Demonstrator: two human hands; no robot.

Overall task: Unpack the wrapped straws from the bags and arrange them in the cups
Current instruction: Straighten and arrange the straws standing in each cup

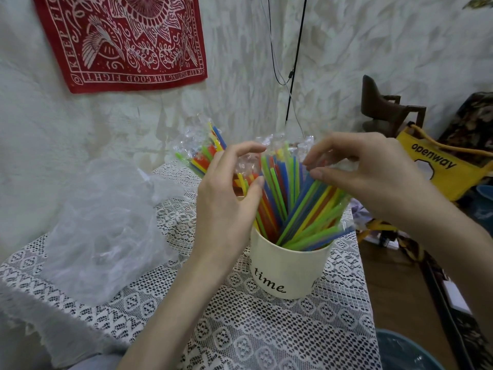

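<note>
Standing upright in a white cup (286,273) lettered "time", a thick bunch of wrapped straws (293,206) in green, blue, orange and yellow fans out above the rim, each one still in its clear sleeve. The cup sits on the desk (240,329), which is covered with a white lace cloth, near its right edge. The left hand (226,193) comes in from below and works at the left side of the bunch: its grip is curled, thumb pressed against the straws and the forefinger arched over the crinkled wrapper tops. The right hand (365,172) reaches in from the right, its grip also curled, thumb and fingertips pinching at the wrapper ends on the upper right of the bunch. Just behind the left hand a second bundle of straws (206,153) leans towards the wall, its clear wrapping sticking up; what holds it is hidden by the hand. On the left of the desk lies a large crumpled clear plastic bag (106,225), well apart from the cup. A red printed bandana (125,38) hangs on the pale wall above, and thin black cables (296,57) drop down the wall behind the straws. To the right, off the desk, a yellow bag (442,166) printed "openway" sits beside a dark wooden chair (386,108).
</note>
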